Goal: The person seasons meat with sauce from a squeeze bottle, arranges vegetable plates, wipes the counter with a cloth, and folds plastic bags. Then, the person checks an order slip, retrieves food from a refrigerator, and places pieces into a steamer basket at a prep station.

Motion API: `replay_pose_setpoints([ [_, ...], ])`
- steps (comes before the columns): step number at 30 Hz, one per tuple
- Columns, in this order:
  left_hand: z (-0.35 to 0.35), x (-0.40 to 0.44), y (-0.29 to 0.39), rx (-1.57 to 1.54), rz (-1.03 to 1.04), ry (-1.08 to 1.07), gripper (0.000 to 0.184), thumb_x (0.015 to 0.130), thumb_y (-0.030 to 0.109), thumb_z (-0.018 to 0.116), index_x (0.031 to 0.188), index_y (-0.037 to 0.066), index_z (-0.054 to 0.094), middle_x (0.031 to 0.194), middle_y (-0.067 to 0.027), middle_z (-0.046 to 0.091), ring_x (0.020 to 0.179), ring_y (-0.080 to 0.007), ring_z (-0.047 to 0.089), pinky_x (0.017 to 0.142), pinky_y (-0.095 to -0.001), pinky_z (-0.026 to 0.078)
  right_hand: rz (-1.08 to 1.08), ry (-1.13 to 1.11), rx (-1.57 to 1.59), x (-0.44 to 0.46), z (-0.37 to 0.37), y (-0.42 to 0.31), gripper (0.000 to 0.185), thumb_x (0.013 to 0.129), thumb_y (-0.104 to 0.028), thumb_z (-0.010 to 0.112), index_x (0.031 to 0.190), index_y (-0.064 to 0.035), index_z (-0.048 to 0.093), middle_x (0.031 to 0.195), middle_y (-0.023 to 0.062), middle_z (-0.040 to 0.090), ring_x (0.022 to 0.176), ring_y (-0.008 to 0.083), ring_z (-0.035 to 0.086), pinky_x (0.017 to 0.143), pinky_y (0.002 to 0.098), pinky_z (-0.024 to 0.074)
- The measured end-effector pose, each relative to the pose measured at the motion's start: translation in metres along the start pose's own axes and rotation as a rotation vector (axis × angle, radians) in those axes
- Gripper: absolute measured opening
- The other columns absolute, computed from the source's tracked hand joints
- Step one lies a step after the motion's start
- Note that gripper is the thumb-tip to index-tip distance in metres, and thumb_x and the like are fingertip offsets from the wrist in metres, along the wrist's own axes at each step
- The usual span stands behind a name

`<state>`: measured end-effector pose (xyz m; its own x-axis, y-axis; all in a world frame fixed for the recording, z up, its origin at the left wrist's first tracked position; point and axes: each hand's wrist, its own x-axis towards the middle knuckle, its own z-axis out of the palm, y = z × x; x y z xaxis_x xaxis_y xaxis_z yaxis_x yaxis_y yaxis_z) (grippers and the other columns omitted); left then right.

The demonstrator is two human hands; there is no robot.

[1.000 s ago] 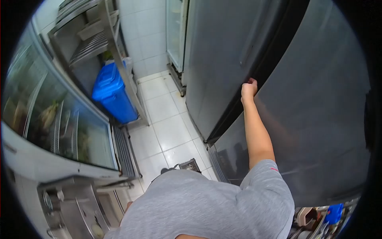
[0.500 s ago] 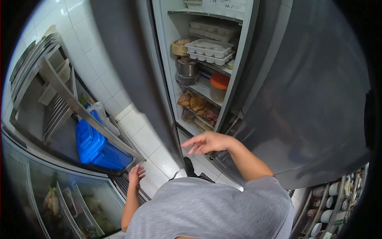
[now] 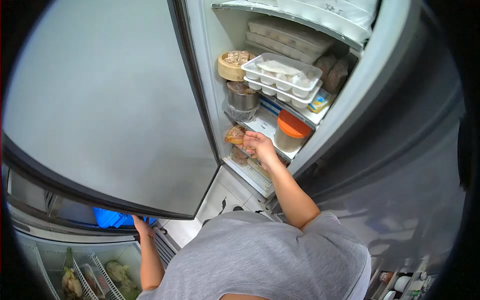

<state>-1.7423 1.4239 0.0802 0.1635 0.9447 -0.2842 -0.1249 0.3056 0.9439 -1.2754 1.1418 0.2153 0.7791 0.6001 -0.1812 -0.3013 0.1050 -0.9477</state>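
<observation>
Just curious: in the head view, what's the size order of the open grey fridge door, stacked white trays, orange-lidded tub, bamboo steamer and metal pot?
1. Open grey fridge door
2. Stacked white trays
3. Orange-lidded tub
Last: bamboo steamer and metal pot, too alike to rank.

We have our right hand (image 3: pixel 258 145) at food (image 3: pixel 233 135) low in the fridge (image 3: pixel 220 32), our left hand (image 3: pixel 142 227) beside the open door (image 3: pixel 115 110).

Head-worn view, facing forward and down, close above grey shirt (image 3: pixel 260 255)
</observation>
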Motion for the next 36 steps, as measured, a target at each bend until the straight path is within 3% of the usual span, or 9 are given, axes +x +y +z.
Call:
replay_pose_setpoints([
  [5,-0.004,0.001,-0.155,-0.079,-0.564,0.292,0.053,0.09,0.057,0.045,0.126,0.018,0.046,0.112,-0.0084,0.049,0.094,-0.0279,0.052,0.08,-0.0474,0.048,-0.564,0.474,-1.242,0.087,-0.023,-0.033,0.046,0.08,-0.014,0.062,0.124,-0.0023,0.053,0.123,0.0171,0.058,0.108,0.0302,0.058,0.093,0.042,0.0448],
  [7,0.022,-0.025,-0.182,-0.04,-0.786,0.086,0.047,0.094,0.043,0.047,0.132,0.016,0.041,0.115,-0.0111,0.05,0.098,-0.0303,0.053,0.084,-0.0504,0.049,0.245,0.291,-1.324,0.116,-0.026,-0.085,0.048,0.083,-0.022,0.06,0.126,-0.0031,0.052,0.135,0.0206,0.048,0.123,0.031,0.047,0.102,0.0425,0.0374],
  [9,0.073,-0.052,-0.149,0.157,-0.794,-0.104,0.034,0.095,0.029,0.05,0.124,0.011,0.047,0.113,-0.0114,0.054,0.097,-0.0281,0.057,0.075,-0.0432,0.052,-0.614,0.828,-1.35,0.18,-0.09,-0.032,0.046,0.088,-0.04,0.052,0.122,-0.0092,0.057,0.125,0.0186,0.055,0.121,0.0369,0.047,0.099,0.0436,0.0399],
  [10,0.087,-0.053,-0.14,0.216,-0.786,-0.174,0.033,0.094,0.027,0.051,0.123,0.01,0.048,0.109,-0.0107,0.055,0.093,-0.0264,0.058,0.073,-0.0417,0.052,-0.684,0.911,-1.397,0.189,-0.102,-0.045,0.047,0.087,-0.039,0.052,0.122,-0.0086,0.056,0.126,0.0192,0.055,0.121,0.0372,0.047,0.099,0.0436,0.0398],
  [20,0.079,0.011,-0.172,0.538,-0.708,-0.401,0.025,0.09,0.021,0.053,0.112,0.009,0.055,0.094,-0.0068,0.062,0.081,-0.0195,0.061,0.066,-0.035,0.049,-0.442,0.821,-1.695,0.135,-0.081,-0.077,0.051,0.085,-0.031,0.058,0.127,-0.0035,0.052,0.132,0.0246,0.048,0.121,0.0394,0.046,0.101,0.0433,0.0381],
  [22,0.081,0.012,-0.164,0.575,-0.733,-0.47,0.024,0.089,0.018,0.054,0.11,0.007,0.056,0.092,-0.0068,0.062,0.078,-0.0196,0.061,0.064,-0.0346,0.049,0.195,0.548,-1.507,0.117,-0.049,-0.07,0.048,0.086,-0.029,0.057,0.127,-0.0063,0.053,0.131,0.0228,0.049,0.12,0.0395,0.047,0.102,0.0421,0.0381],
  [27,0.126,0.006,-0.125,0.542,-0.766,-0.629,0.027,0.09,0.023,0.058,0.111,0.007,0.056,0.09,-0.0052,0.063,0.076,-0.0156,0.061,0.062,-0.03,0.049,-1.024,0.382,-1.517,-0.002,0.034,-0.09,0.06,0.067,-0.003,0.07,0.124,-0.0124,0.055,0.134,0.0161,0.047,0.127,0.0373,0.04,0.108,0.0566,0.0233],
  [30,0.2,0.005,-0.091,0.509,-0.802,-0.746,0.029,0.091,0.025,0.057,0.114,0.008,0.056,0.093,-0.0041,0.063,0.08,-0.015,0.061,0.066,-0.0295,0.049,-0.762,0.931,-1.617,-0.005,0.034,-0.137,0.072,0.069,-0.003,0.069,0.136,-0.0186,0.044,0.149,0.0147,0.026,0.136,0.0415,0.022,0.109,0.0584,0.016],
  [36,0.408,-0.046,0.012,0.24,-0.482,-1.249,0.041,0.093,0.032,0.055,0.125,0.007,0.05,0.115,-0.0094,0.06,0.104,-0.0204,0.058,0.087,-0.0364,0.047,-0.96,0.943,-1.719,0.012,-0.01,-0.138,0.06,0.067,0.002,0.064,0.123,-0.0165,0.055,0.124,0.0112,0.045,0.119,0.035,0.04,0.102,0.0502,0.0293],
])
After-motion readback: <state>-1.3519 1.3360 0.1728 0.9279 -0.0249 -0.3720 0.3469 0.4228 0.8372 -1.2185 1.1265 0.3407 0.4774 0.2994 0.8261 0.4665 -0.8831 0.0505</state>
